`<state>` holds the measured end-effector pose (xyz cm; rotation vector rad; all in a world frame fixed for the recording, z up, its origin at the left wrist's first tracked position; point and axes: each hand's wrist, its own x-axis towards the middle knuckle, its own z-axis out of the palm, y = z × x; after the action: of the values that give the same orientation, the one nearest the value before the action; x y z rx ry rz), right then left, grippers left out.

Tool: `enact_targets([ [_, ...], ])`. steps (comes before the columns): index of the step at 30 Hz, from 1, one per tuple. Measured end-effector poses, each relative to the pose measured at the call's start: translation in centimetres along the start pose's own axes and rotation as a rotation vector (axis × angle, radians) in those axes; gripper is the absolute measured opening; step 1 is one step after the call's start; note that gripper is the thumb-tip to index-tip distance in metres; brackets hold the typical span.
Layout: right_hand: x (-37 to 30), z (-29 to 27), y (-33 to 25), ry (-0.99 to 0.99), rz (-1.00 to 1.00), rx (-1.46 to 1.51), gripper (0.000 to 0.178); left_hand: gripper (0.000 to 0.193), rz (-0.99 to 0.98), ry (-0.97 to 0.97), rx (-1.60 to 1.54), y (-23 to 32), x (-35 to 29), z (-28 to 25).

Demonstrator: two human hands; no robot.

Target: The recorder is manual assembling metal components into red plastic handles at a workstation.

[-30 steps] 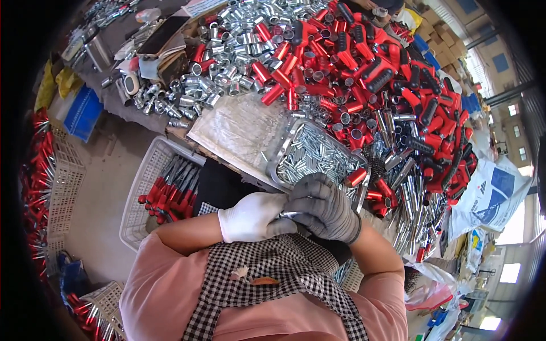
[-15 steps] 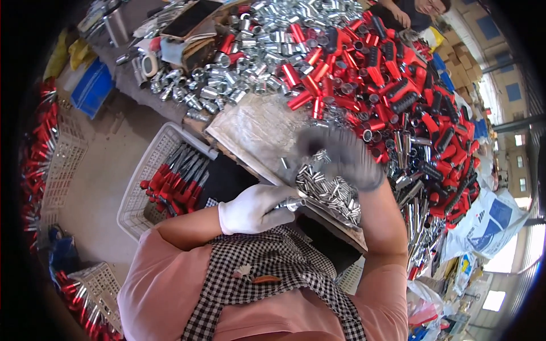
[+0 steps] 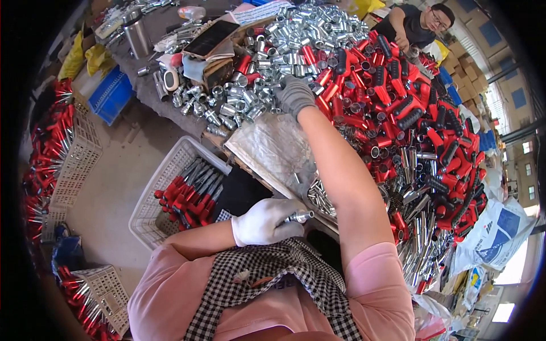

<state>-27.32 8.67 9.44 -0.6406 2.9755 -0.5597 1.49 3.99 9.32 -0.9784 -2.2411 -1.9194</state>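
Note:
My left hand (image 3: 270, 223), in a white glove, is closed around a shiny stepped metal fitting (image 3: 300, 216) just in front of my checked apron. The fitting's narrow end sticks out to the right. Far forward, my right hand (image 3: 294, 96), in a grey glove, reaches to the edge of a heap of silver metal sleeves (image 3: 244, 96). Its fingertips are hidden among the parts, so I cannot see whether they grip one. Beside that hand lies a large pile of red tool handles and red sleeves (image 3: 392, 108).
Small metal pins (image 3: 319, 199) lie partly hidden under my right forearm. A worn board (image 3: 273, 142) covers the near bench. To the left, a white basket (image 3: 149, 196) holds red-handled tools. A phone (image 3: 211, 38) lies at the back, and a co-worker (image 3: 418, 25) sits across the bench.
My right hand has moved forward and left, from above the small pins to the silver sleeves. The left hand keeps the fitting, now turned with its end pointing more to the right.

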Motion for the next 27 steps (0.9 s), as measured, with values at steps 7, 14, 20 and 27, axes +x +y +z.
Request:
enact_targets([
  [7, -15.9, -7.9, 3.0, -0.083, -0.152, 0.838, 0.035, 0.038, -0.16, -0.116, 0.035, -0.9, -0.2, -0.9],
  [14, -29.3, -10.4, 4.1, -0.182, -0.585, 0.482, 0.025, 0.039, -0.174, -0.218, -0.013, -2.4, -0.3, 0.9],
  [20, -32.3, -10.7, 0.4, -0.485, -0.142, 0.177, 0.046, 0.031, -0.004, -0.233, 0.049, -3.2, -0.9, 4.1],
  [27, -34.2, -11.6, 1.8, 0.118, -0.391, -0.192, 0.083, 0.035, -0.051, -0.157, 0.176, -2.0, -1.0, 4.7],
])
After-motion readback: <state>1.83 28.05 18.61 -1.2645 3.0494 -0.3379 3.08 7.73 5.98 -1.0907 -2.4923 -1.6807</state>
